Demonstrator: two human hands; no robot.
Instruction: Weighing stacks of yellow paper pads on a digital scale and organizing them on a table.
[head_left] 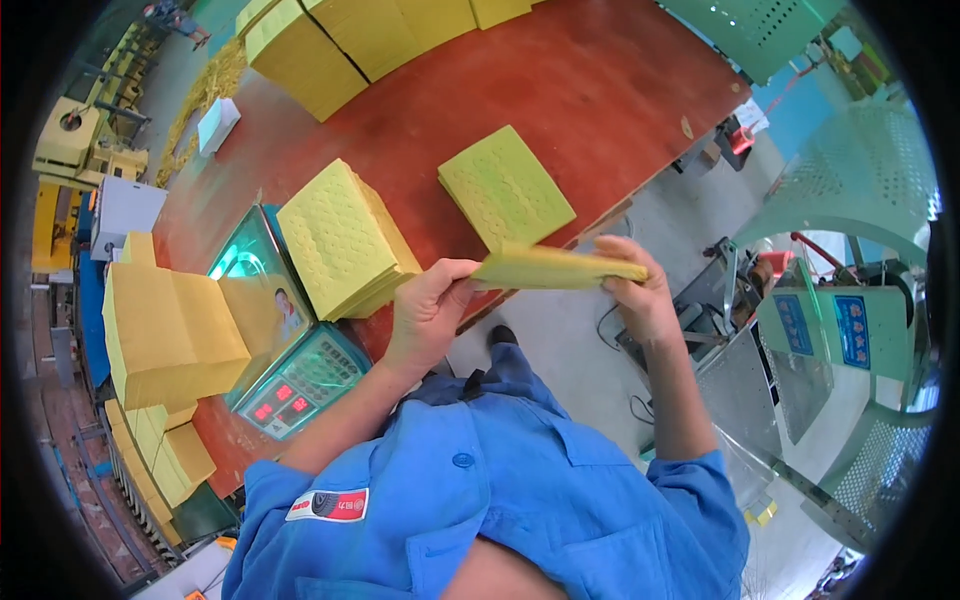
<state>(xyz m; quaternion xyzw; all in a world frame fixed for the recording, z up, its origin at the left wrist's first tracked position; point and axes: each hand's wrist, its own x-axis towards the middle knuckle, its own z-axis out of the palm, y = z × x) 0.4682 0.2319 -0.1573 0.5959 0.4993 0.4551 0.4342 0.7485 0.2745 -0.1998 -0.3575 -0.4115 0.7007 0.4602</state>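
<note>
Between my two hands I hold a thin stack of yellow paper sheets, seen nearly edge-on and somewhat blurred. My left hand pinches its left end between thumb and fingers. At the other end, my right hand is closed round the edge. Just beyond the held sheets, a low stack of punched yellow paper lies on the red-brown table. Left of it stands a taller stack of punched yellow paper, beside a digital scale with lit red digits.
A large yellow paper block rests at the scale's left side. Big yellow bundles line the table's far edge, near a small white pad. Right of the table stands a green machine with perforated guards; a person is far off.
</note>
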